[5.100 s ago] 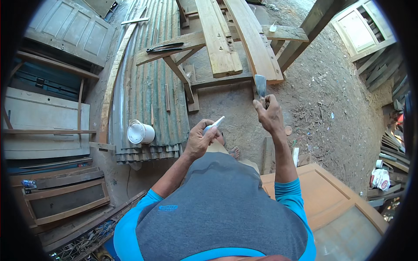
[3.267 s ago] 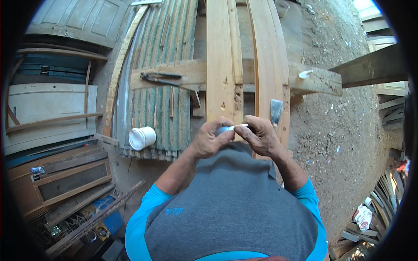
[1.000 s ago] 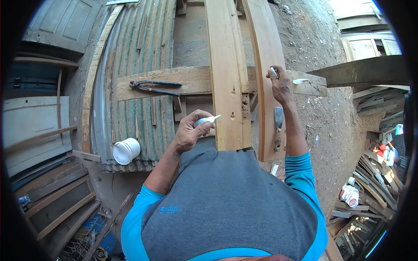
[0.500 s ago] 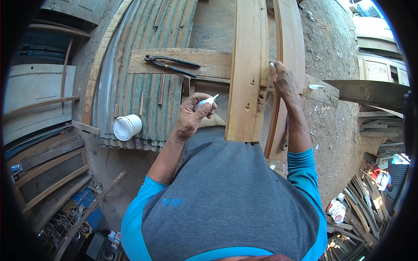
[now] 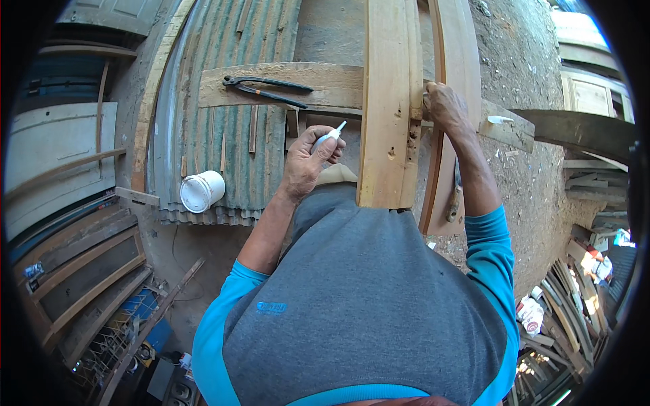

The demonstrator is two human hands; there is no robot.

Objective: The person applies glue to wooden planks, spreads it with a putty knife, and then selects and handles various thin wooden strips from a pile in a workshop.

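My left hand (image 5: pixel 305 162) is closed around a small white squeeze bottle (image 5: pixel 328 139), its thin nozzle pointing up and to the right. The bottle is held just left of a thick light-brown wooden beam (image 5: pixel 386 135) with holes in its face. Along the beam's right edge, my right hand (image 5: pixel 445 108) has its fingers curled in; whatever they grip is hidden. A second long plank (image 5: pixel 460 54) runs under and beyond that hand. Black pincers (image 5: pixel 267 93) lie on a rough crosswise board (image 5: pixel 332 78) to the left.
A small white pointed piece (image 5: pixel 500 120) rests on the crossboard's right end. Corrugated sheets (image 5: pixel 271 135) lie to the left, with a white bucket (image 5: pixel 203 191) and wood strips on them. A wooden-handled tool (image 5: pixel 453 203) is on the right plank. Scrap wood (image 5: pixel 569 311) is piled at right.
My left hand has shifted slightly up and right with the bottle. My right hand has moved a little; the small white thing seen at its fingertips no longer shows.
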